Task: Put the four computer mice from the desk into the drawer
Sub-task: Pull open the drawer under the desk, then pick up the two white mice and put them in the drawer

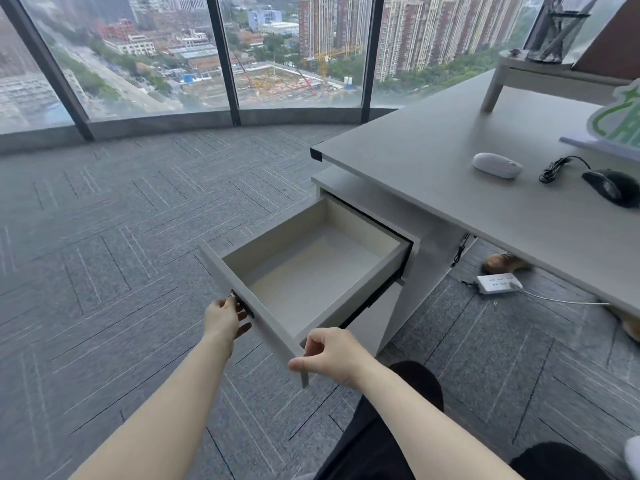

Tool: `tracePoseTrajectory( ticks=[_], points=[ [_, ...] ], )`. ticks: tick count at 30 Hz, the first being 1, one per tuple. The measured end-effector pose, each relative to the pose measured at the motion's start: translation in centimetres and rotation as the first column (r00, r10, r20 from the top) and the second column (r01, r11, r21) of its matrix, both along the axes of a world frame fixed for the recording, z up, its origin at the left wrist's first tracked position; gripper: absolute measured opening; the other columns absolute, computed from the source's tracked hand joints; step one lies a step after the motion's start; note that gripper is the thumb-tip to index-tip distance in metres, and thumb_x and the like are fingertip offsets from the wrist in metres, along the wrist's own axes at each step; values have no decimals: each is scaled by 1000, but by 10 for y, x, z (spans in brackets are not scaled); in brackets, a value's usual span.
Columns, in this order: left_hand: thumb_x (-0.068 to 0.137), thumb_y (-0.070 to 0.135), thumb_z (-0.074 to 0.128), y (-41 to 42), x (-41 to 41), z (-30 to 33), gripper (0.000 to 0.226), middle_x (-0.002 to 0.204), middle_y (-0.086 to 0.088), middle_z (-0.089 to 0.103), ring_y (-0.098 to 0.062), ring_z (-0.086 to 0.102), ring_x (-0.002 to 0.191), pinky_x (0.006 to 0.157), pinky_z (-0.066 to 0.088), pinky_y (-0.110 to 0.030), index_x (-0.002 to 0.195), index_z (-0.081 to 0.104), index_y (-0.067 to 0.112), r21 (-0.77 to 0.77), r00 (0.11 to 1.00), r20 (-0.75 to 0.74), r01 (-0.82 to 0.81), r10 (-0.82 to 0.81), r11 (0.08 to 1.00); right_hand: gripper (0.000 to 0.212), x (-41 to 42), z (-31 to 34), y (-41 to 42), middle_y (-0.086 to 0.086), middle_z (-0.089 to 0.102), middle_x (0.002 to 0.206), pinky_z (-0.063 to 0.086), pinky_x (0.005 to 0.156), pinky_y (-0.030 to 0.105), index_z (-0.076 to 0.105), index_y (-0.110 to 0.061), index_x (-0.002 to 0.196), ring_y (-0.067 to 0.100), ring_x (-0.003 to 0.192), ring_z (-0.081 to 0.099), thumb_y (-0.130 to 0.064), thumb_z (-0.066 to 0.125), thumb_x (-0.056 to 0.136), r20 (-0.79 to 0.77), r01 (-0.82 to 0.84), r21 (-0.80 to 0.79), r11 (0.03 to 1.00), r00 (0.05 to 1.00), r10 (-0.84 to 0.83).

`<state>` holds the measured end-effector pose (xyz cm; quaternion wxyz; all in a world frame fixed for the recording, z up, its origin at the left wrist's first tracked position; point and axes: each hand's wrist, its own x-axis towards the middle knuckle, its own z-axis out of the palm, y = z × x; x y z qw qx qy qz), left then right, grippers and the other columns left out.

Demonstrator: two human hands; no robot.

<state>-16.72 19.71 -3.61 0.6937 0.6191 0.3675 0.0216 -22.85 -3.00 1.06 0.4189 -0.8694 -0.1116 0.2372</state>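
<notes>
1. My left hand (225,318) curls around the black handle (242,304) on the drawer (273,322) front, centre frame.
2. My right hand (332,353) pinches the drawer's near corner.
3. The drawer stands open.
4. A white mouse (497,165) and a black mouse (611,187) lie on the desk (433,150), right of frame.

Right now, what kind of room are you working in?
Most likely a high-rise office. A grey desk carries a white mouse and a black wired mouse, carpet tiles cover the floor, and tall windows overlook city buildings far below.
</notes>
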Motion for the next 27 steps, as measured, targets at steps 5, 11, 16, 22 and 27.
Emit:
tracePoseTrajectory(
  ticks=[5,11,16,22,27],
  points=[
    [96,16,42,0,-8,15,24,95,-17,62,-27,56,76,62,48,-38,107,54,0,160,995,-89,-33,48,987,44,-4,12,-5,-7,63,81,49,70,29,68,-19,90,11,74,57,-61,65,79,2,-38,-51,998,999,38],
    [92,11,44,-70,6,105,40,133,-21,51,-37,45,125,102,35,-49,130,51,3,742,953,219,-22,-211,670,26,25,71,-76,-6,70,81,56,74,35,72,-19,93,12,77,64,-40,57,90,243,257,34,966,935,-257],
    [92,12,51,-190,60,159,28,113,-8,58,-21,55,100,87,40,-30,118,60,11,789,746,289,169,-600,590,17,54,126,-186,-9,69,74,49,67,26,73,-19,92,12,73,65,-23,57,93,493,564,140,814,673,-551],
    [88,16,56,-333,124,190,43,129,-10,55,-29,54,118,95,43,-36,131,55,15,862,469,136,378,-873,337,40,84,141,-331,8,61,126,46,93,37,55,-18,130,29,114,56,-14,52,91,628,824,33,566,423,-653],
    [83,26,58,-410,178,185,69,156,-4,28,-30,33,139,110,34,-40,147,34,28,892,356,-136,450,-925,42,68,111,136,-431,8,23,160,31,111,43,25,-20,151,32,143,23,-13,47,87,552,830,-319,457,555,-623]
  ],
)
